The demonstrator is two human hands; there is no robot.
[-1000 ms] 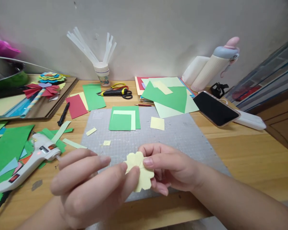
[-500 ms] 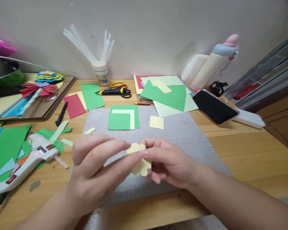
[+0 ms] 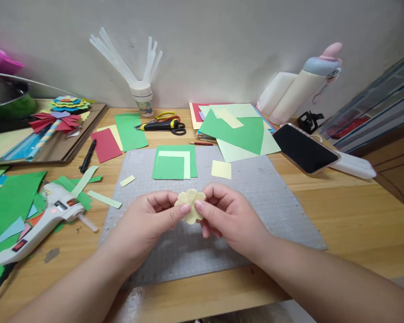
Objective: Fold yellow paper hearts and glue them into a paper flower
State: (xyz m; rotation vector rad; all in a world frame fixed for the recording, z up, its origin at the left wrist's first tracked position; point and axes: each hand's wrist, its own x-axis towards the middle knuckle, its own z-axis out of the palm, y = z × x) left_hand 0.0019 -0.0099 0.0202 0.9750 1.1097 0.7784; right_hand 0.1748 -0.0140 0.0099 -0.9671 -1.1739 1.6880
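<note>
A pale yellow paper flower [image 3: 191, 197] with rounded, creased petals is held up over the grey cutting mat [image 3: 256, 215]. My left hand [image 3: 158, 213] pinches its left side, thumb on the front face and fingers behind. On the opposite side my right hand [image 3: 227, 213] grips it the same way, its thumb near the flower's centre. Both thumbs cover part of the lower petals. Beyond the hands lie a small yellow paper square [image 3: 221, 169] and stacked green paper squares [image 3: 170, 168]. A short yellow paper strip [image 3: 127, 181] rests on the mat's left part.
At the left, a white glue gun [image 3: 40, 229] with a lit red light lies among green paper scraps. Scissors and a black-yellow cutter [image 3: 160, 125] are near the wall, beside a paper cup [image 3: 144, 102] of glue sticks. A phone [image 3: 305, 148] leans at the right.
My left hand has lowered and closed onto the flower's left edge; its fingers were raised before. The flower now faces me opened out, with both thumbs on it.
</note>
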